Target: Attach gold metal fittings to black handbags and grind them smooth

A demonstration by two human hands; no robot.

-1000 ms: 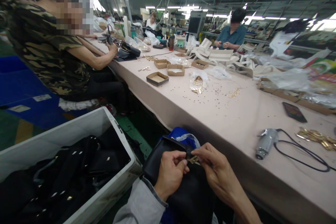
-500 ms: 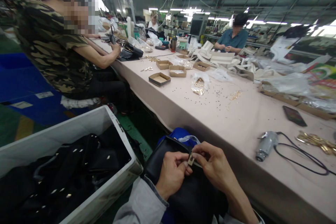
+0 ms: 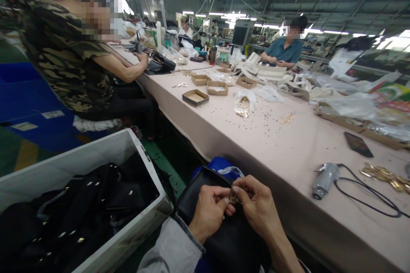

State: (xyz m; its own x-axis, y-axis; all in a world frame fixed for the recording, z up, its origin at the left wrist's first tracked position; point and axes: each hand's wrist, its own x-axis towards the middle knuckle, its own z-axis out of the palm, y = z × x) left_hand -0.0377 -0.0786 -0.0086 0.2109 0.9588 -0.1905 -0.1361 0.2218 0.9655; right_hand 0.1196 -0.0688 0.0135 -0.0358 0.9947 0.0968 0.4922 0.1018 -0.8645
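A black leather bag (image 3: 208, 239) lies on my lap below the table edge. My left hand (image 3: 209, 211) and my right hand (image 3: 258, 207) meet over its top. Both pinch a small gold metal fitting (image 3: 232, 198) on a short black strap of the bag. The fingers of both hands are curled closed round it. A blue cloth with clear plastic (image 3: 224, 166) shows just behind the bag.
A white bin (image 3: 105, 153) full of black bags stands at my left. The long pink table (image 3: 256, 136) carries a small grey motor tool with black cable (image 3: 325, 179), a dark phone (image 3: 358, 144), gold hardware (image 3: 384, 175), small cardboard trays (image 3: 195, 97). A seated person in camouflage (image 3: 64, 55) works at the left; others work farther back.
The gold fitting has turned between my fingers and my hands have closed tighter around it. The view has shifted slightly down.
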